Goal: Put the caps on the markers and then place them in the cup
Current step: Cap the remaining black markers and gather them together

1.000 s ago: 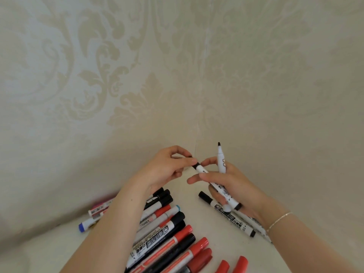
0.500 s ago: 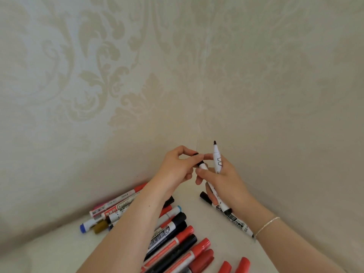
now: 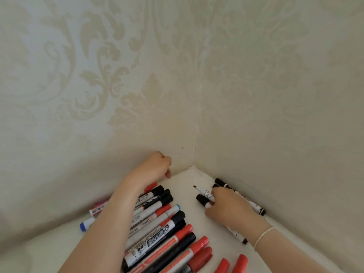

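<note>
Early stage: no cup in view, right hand (image 3: 226, 207) grips uncapped marker (image 3: 204, 192) at 4 o'clock, left hand (image 3: 155, 166) curled, seemingly empty, capped markers (image 3: 157, 223) spread on counter (image 3: 189, 174) at 6.

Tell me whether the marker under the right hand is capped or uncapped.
Uncapped: the marker in the right hand shows its bare black tip pointing toward the corner.

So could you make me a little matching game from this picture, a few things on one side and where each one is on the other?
Things:
1. uncapped marker
2. blue-capped marker
3. bracelet
4. left hand

Places:
A. on the right wrist
B. far left, by the wall
C. held by the right hand
D. near the corner, above the marker row

Pairs: 1-C, 2-B, 3-A, 4-D
</note>
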`<state>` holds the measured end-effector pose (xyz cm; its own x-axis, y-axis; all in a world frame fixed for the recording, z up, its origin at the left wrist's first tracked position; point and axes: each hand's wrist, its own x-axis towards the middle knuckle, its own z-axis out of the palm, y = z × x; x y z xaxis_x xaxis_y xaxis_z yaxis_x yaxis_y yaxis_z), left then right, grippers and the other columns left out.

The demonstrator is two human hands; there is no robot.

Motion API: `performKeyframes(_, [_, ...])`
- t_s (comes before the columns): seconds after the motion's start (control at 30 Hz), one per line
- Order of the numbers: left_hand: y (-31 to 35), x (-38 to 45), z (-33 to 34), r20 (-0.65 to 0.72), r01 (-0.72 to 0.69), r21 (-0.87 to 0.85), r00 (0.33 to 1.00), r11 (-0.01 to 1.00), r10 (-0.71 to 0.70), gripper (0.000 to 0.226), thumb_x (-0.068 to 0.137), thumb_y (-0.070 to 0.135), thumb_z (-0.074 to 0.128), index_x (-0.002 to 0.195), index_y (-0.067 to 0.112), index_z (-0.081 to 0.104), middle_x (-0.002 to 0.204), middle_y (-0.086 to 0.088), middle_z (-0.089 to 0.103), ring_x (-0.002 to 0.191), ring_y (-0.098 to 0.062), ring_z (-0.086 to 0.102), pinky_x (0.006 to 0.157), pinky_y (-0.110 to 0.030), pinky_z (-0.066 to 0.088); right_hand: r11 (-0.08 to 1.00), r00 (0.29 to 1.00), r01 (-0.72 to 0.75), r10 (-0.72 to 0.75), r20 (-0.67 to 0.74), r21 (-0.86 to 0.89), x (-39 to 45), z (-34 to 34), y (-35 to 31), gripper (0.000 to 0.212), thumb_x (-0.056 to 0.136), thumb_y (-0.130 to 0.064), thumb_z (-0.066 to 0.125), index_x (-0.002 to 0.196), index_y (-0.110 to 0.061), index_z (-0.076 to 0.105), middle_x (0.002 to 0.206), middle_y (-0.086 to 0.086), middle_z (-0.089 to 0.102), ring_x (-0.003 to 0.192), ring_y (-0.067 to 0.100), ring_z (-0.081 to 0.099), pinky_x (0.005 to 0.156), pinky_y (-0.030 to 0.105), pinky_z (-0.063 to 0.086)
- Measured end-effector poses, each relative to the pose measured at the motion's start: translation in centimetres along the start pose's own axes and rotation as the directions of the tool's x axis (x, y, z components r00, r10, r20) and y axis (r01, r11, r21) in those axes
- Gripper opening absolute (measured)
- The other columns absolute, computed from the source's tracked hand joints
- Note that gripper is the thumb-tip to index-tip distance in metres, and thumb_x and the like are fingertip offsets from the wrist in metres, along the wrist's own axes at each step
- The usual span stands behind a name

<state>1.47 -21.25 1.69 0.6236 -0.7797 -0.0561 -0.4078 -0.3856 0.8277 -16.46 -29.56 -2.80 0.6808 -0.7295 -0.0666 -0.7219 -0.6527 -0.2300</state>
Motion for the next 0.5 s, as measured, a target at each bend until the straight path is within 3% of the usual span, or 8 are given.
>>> performKeyframes(0.07, [0.1,-0.5,-0.3,0.1,0.037,-0.168,0.995,0.985,-0.021,0.005,0.094,0.009,0.046,0.098,0.01,0.049,0.078,-0.006,0.07,0.058,-0.011,0.041,0.054,-0.023,0.034,1.0,0.999,0.0,0.0,-0.048,0.001,-0.3,-0.3,-0.3,0.026,0.091,-0.036,0.051,0.102,-0.015,0.041,0.101,0.001,0.048,0.096,0.022,0.055,0.069,0.029,0.039])
performKeyframes(0.1, [0.1,-0.6,-0.5,0.143,0.048,-0.23,0.99,0.972,-0.015,0.007,0.093,0.008,0.052,0.099,0.01,0.048,0.086,-0.01,0.072,0.059,-0.011,0.043,0.052,-0.021,0.034,0.999,0.998,0.006,-0.003,-0.059,0.05,-0.4,-0.7,-0.4,0.032,0.09,-0.036,0.052,0.108,-0.013,0.038,0.106,0.003,0.047,0.09,0.02,0.054,0.066,0.03,0.039])
performKeyframes(0.17, [0.0,-0.6,-0.6,0.18,0.051,-0.299,0.984,0.953,0.004,0.02,0.087,0.01,0.066,0.1,0.009,0.05,0.096,-0.016,0.071,0.065,-0.011,0.05,0.055,-0.021,0.038,0.95,0.996,0.046,-0.02,-0.088,0.31,-0.4,-1.5,-0.9,0.025,0.091,-0.029,0.05,0.103,-0.013,0.036,0.096,0.002,0.046,0.07,0.014,0.046,0.056,0.027,0.035])
performKeyframes(0.23, [0.0,-0.7,-0.6,0.164,0.025,-0.356,0.986,0.934,0.036,0.027,0.082,0.011,0.073,0.1,0.008,0.054,0.093,-0.013,0.072,0.073,-0.013,0.059,0.061,-0.021,0.045,0.845,0.99,0.108,-0.045,-0.132,0.524,-0.4,-2.3,-1.5,0.013,0.092,-0.019,0.045,0.099,-0.011,0.037,0.082,0.001,0.044,0.061,0.011,0.038,0.049,0.021,0.031])
performKeyframes(0.37, [0.6,-1.2,-0.6,0.109,-0.077,-0.398,0.985,0.914,0.13,0.022,0.074,0.008,0.079,0.092,0.009,0.065,0.09,-0.006,0.076,0.078,-0.009,0.071,0.074,-0.017,0.053,0.787,0.961,0.233,-0.098,-0.257,0.572,-0.4,-3.0,-2.0,0.006,0.089,-0.007,0.042,0.093,-0.012,0.04,0.069,-0.003,0.042,0.052,0.011,0.036,0.048,0.023,0.032])
performKeyframes(0.5, [1.1,-1.3,-0.8,0.073,-0.117,-0.401,0.985,0.909,0.159,0.024,0.072,0.01,0.081,0.092,0.013,0.07,0.091,-0.009,0.075,0.088,-0.017,0.071,0.086,-0.023,0.053,0.803,0.963,0.217,-0.083,-0.256,0.555,0.0,-3.2,-1.8,0.011,0.085,-0.006,0.046,0.091,-0.015,0.047,0.066,0.001,0.048,0.05,0.014,0.038,0.049,0.029,0.035])
